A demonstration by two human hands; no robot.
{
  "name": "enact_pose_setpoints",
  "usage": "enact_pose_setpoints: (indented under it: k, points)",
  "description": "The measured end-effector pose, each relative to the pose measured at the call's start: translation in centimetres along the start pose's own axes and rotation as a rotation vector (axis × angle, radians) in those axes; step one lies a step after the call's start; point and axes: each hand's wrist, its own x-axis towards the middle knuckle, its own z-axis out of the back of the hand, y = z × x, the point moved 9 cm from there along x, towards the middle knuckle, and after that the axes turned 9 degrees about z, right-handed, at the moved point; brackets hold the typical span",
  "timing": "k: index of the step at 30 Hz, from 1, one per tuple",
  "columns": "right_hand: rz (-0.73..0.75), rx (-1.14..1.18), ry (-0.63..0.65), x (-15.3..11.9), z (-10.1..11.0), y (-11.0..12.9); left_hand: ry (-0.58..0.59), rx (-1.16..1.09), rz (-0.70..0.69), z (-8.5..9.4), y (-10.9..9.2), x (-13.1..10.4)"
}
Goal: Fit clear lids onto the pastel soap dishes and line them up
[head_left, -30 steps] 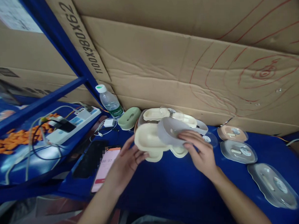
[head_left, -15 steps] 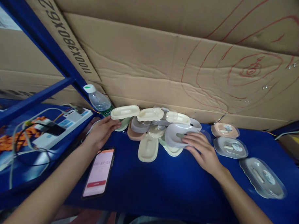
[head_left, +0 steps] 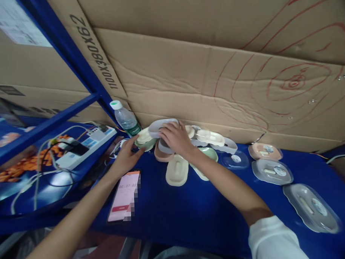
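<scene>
We list one grey dish (head_left: 154, 129), grasped by the right hand (head_left: 177, 138), and one cream tray (head_left: 144, 136), gripped at its near end by the left hand (head_left: 127, 156), both beside the bottle (head_left: 127, 120). Step, we judge: handling both together; next move calls for steady hands.

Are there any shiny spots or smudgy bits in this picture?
In the head view, white glare on the blue surface near the orange pieces; in the head view, blocky squares along the phone's right edge; also in the head view, both hands, left hand and right hand, look slightly soft.
</scene>
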Motion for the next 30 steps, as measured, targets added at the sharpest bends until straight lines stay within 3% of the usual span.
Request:
enact_pose_setpoints:
  k: [2, 4, 8, 11, 15, 18, 20, 22, 24, 27, 30]
  points:
    - [-0.025, -0.024, -0.003, 0.4, -0.7, 0.1, -0.015, 0.071, -0.040, 0.2, 0.0, -0.4]
    - [-0.019, -0.044, -0.042, -0.8, 0.0, 0.8, -0.006, 0.104, -0.058, 0.2, 0.3, -0.8]
    - [0.007, -0.101, -0.117, -7.8, 5.7, 1.7, 0.035, 0.165, -0.150, 0.3, 0.2, -2.4]
    - [-0.135, -0.164, -0.160, -16.8, 11.9, -1.2, 0.044, 0.189, -0.208, 0.7, -0.4, -4.6]
    - [-0.571, -0.407, -0.190, -33.1, 17.9, -7.7, 0.036, 0.295, -0.282, 0.2, -1.7, -8.9]
    - [-0.873, -0.646, -0.082, -44.3, 18.7, -10.0, 0.009, 0.237, -0.299, -1.8, -2.5, -12.7]
    - [-0.921, -0.633, 0.031, -48.4, 17.3, -9.8, 0.050, 0.164, -0.240, -4.6, -2.2, -15.1]
    - [-0.892, -0.603, 0.094, -49.7, 16.1, -8.5, 0.149, 0.097, -0.192, -8.3, -1.8, -17.5]
    - [-0.826, -0.577, 0.104, -48.7, 15.5, -6.3, 0.334, 0.061, -0.210, -12.7, -1.7, -20.3]
    - [-0.663, -0.457, 0.126, -44.2, 14.1, -2.3, 0.717, 0.216, -0.469, -19.2, -2.4, -25.9]
    - [-0.455, -0.241, 0.158, -38.8, 11.3, 1.9, 0.822, 0.392, -0.699, -22.0, -2.2, -29.5]
